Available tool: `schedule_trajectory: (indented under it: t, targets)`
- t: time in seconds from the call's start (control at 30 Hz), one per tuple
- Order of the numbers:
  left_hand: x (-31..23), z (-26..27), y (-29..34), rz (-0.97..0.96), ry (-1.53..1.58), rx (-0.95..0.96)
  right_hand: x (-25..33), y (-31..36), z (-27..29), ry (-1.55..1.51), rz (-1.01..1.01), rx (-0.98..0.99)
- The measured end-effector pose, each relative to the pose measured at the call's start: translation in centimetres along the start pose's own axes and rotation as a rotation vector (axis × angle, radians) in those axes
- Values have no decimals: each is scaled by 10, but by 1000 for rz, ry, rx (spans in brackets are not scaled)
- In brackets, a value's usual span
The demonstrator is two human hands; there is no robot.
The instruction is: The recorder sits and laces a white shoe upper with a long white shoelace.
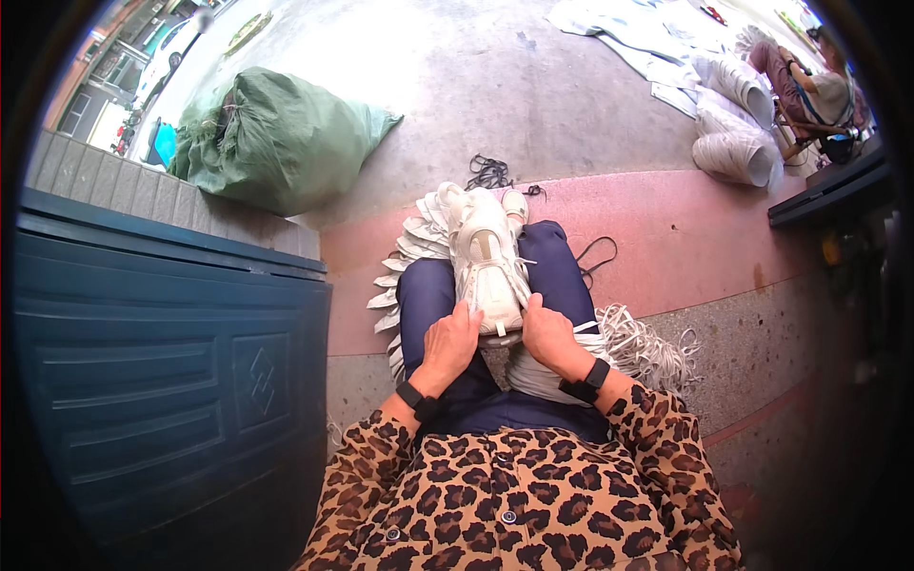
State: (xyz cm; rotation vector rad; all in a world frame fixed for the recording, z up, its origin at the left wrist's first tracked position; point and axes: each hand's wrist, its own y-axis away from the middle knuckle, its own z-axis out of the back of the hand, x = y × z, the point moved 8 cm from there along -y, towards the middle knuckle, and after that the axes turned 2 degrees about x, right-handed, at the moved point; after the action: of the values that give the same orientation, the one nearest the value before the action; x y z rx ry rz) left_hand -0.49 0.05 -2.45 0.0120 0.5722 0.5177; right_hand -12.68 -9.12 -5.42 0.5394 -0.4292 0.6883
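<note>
A white sneaker lies between my thighs, its heel with a small white loop toward me and its toe pointing away. My left hand is closed at the left side of the heel, pinching a white shoelace. On the opposite side, my right hand is closed in the same way on another lace end. Over my right thigh lies a thick bundle of white laces, its loose ends spilling to the right. The fingertips are partly hidden.
A row of white shoes fans out beside my left leg. Dark laces lie on the floor ahead. A green sack stands far left, above a blue door panel. White rolled bundles and a seated person are at far right.
</note>
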Motion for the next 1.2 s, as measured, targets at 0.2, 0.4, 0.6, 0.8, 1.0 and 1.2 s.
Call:
schedule_trajectory:
  t: [0.2, 0.4, 0.6, 0.8, 1.0, 1.2]
  targets:
    - [2, 0, 3, 9, 22, 7, 6, -1, -2, -14, 57, 82]
    - [6, -5, 2, 63, 35, 92, 4, -4, -1, -8, 33, 76]
    - [0, -5, -2, 12, -15, 91, 2, -6, 4, -49, -7, 74]
    - [-2, -3, -3, -29, -48, 56, -4, -9, -7, -77, -50, 105]
    - [3, 4, 7, 2, 30, 32, 5, -2, -1, -142, 19, 119]
    - [-16, 41, 15, -152, 147, -166, 13, 29, 27, -460, 62, 283]
